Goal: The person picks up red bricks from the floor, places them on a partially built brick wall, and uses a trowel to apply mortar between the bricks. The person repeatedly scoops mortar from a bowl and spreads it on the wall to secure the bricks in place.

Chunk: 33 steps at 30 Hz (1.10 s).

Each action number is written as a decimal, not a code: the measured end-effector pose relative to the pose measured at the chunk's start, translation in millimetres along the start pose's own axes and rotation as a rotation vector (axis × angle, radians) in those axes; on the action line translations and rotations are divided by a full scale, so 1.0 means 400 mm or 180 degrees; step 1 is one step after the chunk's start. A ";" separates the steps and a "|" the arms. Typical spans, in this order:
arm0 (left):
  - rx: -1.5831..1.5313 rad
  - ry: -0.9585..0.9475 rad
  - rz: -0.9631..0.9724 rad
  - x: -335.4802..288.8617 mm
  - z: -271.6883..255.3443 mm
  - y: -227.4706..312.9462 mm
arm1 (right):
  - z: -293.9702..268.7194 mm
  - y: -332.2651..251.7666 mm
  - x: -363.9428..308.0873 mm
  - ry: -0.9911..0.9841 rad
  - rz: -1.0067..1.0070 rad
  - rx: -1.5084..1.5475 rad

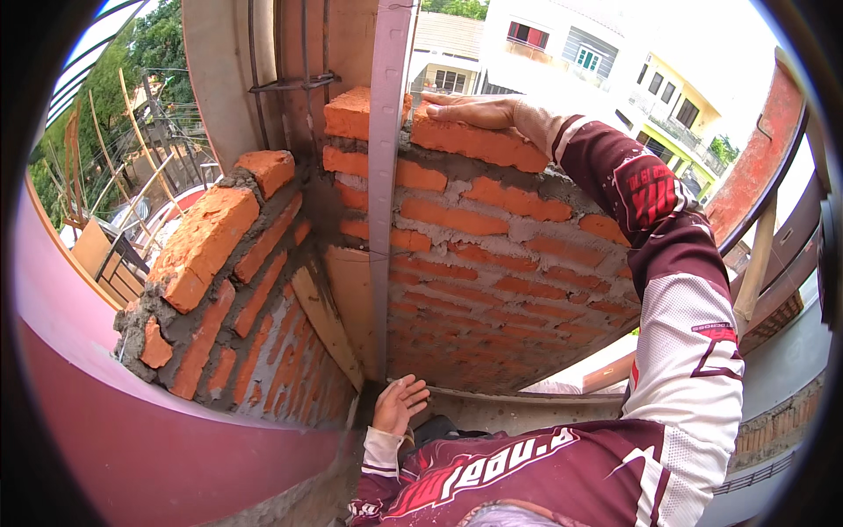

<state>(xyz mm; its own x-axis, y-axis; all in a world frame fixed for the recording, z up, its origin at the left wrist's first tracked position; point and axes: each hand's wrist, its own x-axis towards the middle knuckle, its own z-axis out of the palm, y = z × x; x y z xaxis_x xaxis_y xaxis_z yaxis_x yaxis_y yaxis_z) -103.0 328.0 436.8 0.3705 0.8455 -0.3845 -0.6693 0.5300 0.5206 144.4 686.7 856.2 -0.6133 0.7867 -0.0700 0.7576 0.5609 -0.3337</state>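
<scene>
My right hand (479, 110) lies flat on top of an orange brick (479, 142) in the top course of the brick wall (492, 255), its fingers stretched toward the upright metal strip (386, 176). Grey mortar shows in the joint under that brick. Just left of the strip, another brick (348, 114) sits at the same height. My left hand (402, 404) hangs low near the wall's foot, fingers apart and nothing in it. The long pale strip stands against the wall face, touched by neither hand as far as I can see.
On the left, a second brick wall (250, 299) has a stepped top with wet mortar. Steel rebar (306, 83) rises in the corner between the walls, above a wooden board (325, 321). A red-painted beam (757, 158) slants at the right. Houses (562, 53) stand beyond.
</scene>
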 end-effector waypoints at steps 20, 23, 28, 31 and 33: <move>0.0124 0.0334 0.0029 0.003 -0.068 -0.042 | -0.037 -0.041 0.106 0.1088 0.0802 -0.0845; -0.0029 0.0433 -0.0027 0.010 -0.050 -0.044 | -0.041 -0.059 0.104 0.1485 0.0617 -0.0329; 0.0317 0.0022 -0.0290 0.025 -0.004 -0.038 | -0.010 -0.085 0.068 0.1398 0.0590 -0.0900; 0.0360 0.0034 -0.0149 0.014 -0.014 -0.034 | -0.028 -0.091 -0.011 0.1343 0.0108 0.0056; 0.0179 0.0145 -0.0065 -0.004 -0.045 -0.024 | -0.058 -0.087 -0.104 0.0774 0.0103 -0.0273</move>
<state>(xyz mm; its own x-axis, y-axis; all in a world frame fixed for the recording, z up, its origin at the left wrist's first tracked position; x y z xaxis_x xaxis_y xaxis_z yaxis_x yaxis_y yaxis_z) -108.7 320.4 418.8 0.3531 0.8314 -0.4290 -0.6244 0.5509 0.5538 148.6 640.6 892.7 -0.5245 0.8377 0.1520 0.7985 0.5460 -0.2534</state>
